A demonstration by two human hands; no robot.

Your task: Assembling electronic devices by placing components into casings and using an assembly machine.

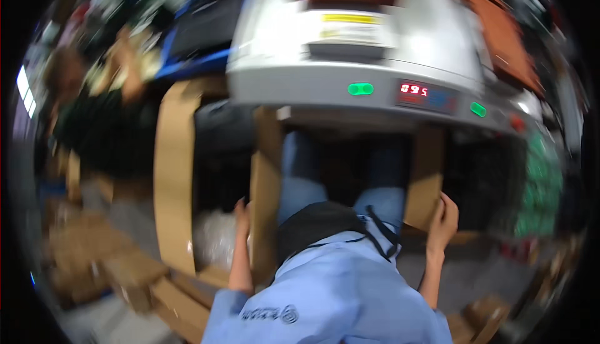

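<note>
My left hand (242, 217) is at the inner side of a tall open cardboard box (174, 181) on my left, its fingers closed at the box's near wall. Crumpled clear plastic (214, 241) lies inside that box, next to the hand. On my right, my right hand (442, 222) has its fingers bent round the edge of a brown cardboard flap (426, 191). The flap belongs to a box whose dark inside lies under the machine's right end. Motion blur softens both hands, and the undersides of the fingers are hidden.
Ahead stands a white machine (290, 84) with green buttons (360, 89) and a lit red display (414, 89). Orange-brown parts (500, 37) sit on it. Another person (106, 125) is at the far left. Flattened cardboard (125, 259) covers the floor at left; green wrapped goods (539, 187) stand at right.
</note>
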